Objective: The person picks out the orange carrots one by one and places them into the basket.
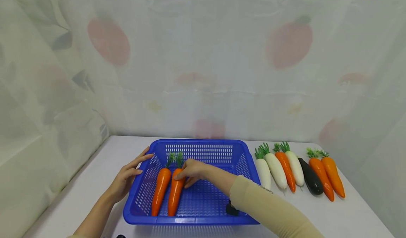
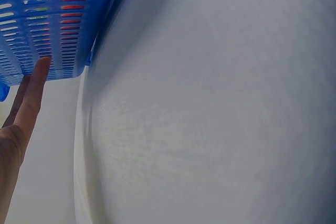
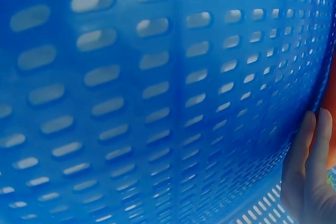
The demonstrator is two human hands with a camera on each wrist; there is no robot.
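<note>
Inside the blue plastic basket (image 1: 203,220), two orange carrots with green tops lie side by side. My right hand (image 1: 192,170) grips the right-hand carrot (image 1: 175,195) near its leafy end, thumb and fingers about its thick part. The other carrot (image 1: 161,187) lies just left of it, along the basket's left side. In the right wrist view, fingers (image 3: 317,156) reach against the orange carrot (image 3: 328,119) beside the perforated basket wall. My left hand (image 1: 127,178) rests at the basket's left rim with fairly straight fingers; the left wrist view shows fingers (image 2: 32,95) against its outer wall.
Right of the basket lies a row: white radishes (image 1: 275,171), a carrot (image 1: 286,171) among them, a dark eggplant (image 1: 311,178) and two more carrots (image 1: 333,176). A fabric curtain (image 1: 203,61) hangs behind the white table (image 1: 342,217). The right forearm crosses the basket's right rim.
</note>
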